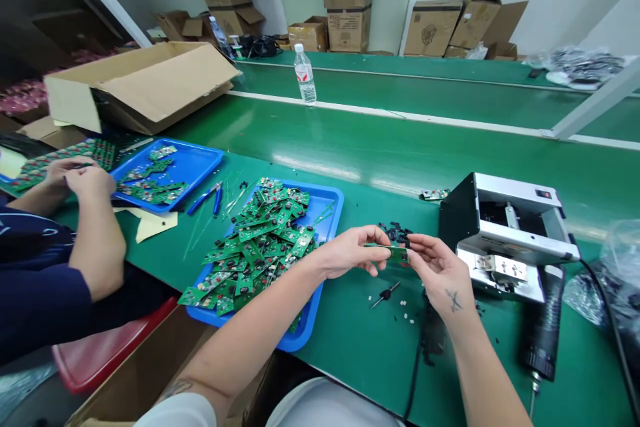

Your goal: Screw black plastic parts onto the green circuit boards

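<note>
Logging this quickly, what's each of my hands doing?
Left hand: holding one end of a green circuit board.
Right hand: fingers at the board's other end.

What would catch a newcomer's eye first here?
Probably the heap of green circuit boards overflowing the blue tray left of the person's bare hands. Next come the left hand and right hand, holding one small board between them. To their right sits a silver-and-black machine on the green table.
</note>
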Tool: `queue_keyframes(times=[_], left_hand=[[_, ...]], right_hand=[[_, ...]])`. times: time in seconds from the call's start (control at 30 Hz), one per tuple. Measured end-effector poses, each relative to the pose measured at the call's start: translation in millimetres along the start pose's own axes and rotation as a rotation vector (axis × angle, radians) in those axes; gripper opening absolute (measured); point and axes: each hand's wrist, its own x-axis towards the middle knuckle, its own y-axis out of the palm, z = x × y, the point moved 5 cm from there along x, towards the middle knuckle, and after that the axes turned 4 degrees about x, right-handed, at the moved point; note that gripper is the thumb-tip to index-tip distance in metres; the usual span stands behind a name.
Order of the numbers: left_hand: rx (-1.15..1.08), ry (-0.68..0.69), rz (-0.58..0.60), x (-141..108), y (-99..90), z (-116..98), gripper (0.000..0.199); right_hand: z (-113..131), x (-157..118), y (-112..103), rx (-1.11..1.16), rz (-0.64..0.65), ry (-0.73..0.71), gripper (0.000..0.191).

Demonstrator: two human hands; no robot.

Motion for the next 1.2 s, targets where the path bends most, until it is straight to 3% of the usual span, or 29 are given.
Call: queue_keyframes(times=[0.13,0.33,0.53,0.8,1.2], left_hand=[[0.118,0.086,-0.05,-2,2.1,0,0.033],[0.297,0.155,-0.169,-5,0.6,-3,0.027],[0.366,0.219,-0.188,-8,-0.6,-5,0.022],[0.424,0.207,-0.138,-10,4.5,-9,0.024],[0.477,0.182,-0.253,-7,4.7,-4,0.022]], right_hand=[[2,-8,0,0.033,-0.047,0.024,0.033],[4,-11,1,0.051,-0.017,0.082,0.032],[3,-11,0,0.062,0.021,0.099,0.034],[0,-10,-5,-0.023,0.0,0.103,0.032],[19,-24,-3,-0.3,-0.126,0.074,0.028]])
